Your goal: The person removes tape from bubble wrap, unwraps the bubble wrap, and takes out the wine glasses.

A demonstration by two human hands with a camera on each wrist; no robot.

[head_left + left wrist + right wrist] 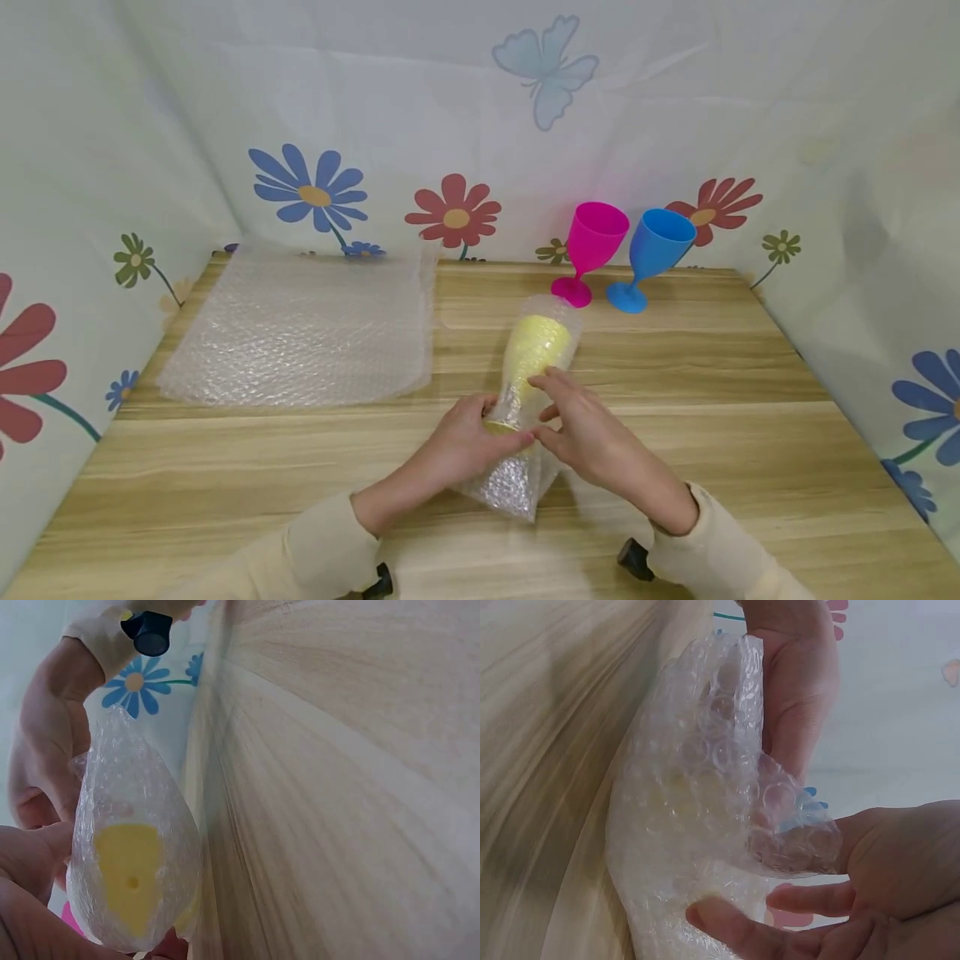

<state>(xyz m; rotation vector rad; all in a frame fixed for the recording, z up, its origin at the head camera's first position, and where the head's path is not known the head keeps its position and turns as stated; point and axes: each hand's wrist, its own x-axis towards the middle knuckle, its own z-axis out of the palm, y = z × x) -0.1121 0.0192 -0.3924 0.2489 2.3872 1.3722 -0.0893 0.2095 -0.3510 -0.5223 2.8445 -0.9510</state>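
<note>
A yellow goblet (536, 342) lies on its side, rolled in clear bubble wrap (510, 483), its bowl pointing away from me. My left hand (468, 446) grips the roll around the goblet's foot, thumb across the top. In the left wrist view, the round yellow foot (131, 874) shows through the wrap's near end. My right hand (588, 425) touches the roll from the right, index finger extended along the bowl. The right wrist view has its thumb behind a loose flap of wrap (787, 817), with a fingertip (712, 915) resting on the roll.
A pink goblet (596, 237) and a blue goblet (660, 246) stand upright at the back right of the wooden table (712, 467). Flat sheets of bubble wrap (307, 333) lie at the back left. A flower-printed cloth (405, 108) surrounds the table's back and sides.
</note>
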